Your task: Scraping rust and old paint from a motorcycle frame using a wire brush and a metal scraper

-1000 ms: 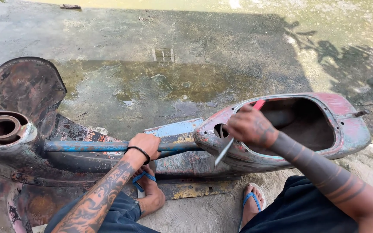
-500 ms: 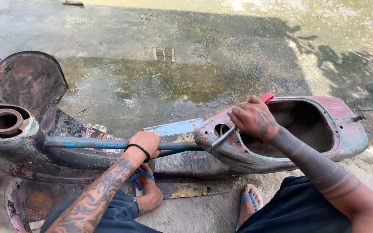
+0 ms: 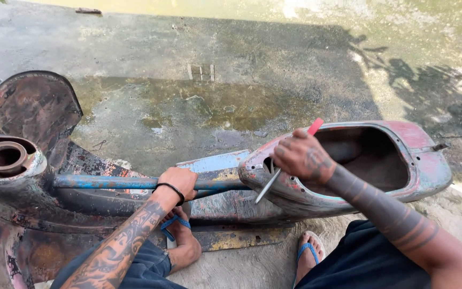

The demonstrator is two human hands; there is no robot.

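Note:
A stripped, rusty scooter frame (image 3: pixel 423 166) with worn red and blue paint lies across the concrete in front of me. My left hand (image 3: pixel 178 182) grips the blue tube (image 3: pixel 102 182) that runs along the frame's middle; a black band sits on that wrist. My right hand (image 3: pixel 301 157) holds a scraper (image 3: pixel 268 186) with a red handle and a thin metal blade. The blade tip rests against the outer shell just below the round hole near the front of the seat opening.
The steering-head ring (image 3: pixel 4 157) and curved leg shield (image 3: pixel 33 107) are at the left. Wet, stained concrete (image 3: pixel 215 101) stretches ahead, with tree shadows at the right. My feet in blue sandals (image 3: pixel 311 250) rest by the frame's lower edge.
My right hand has swung the scraper blade from level at the hole's rim down and left across the shell. The left hand has kept its grip on the tube.

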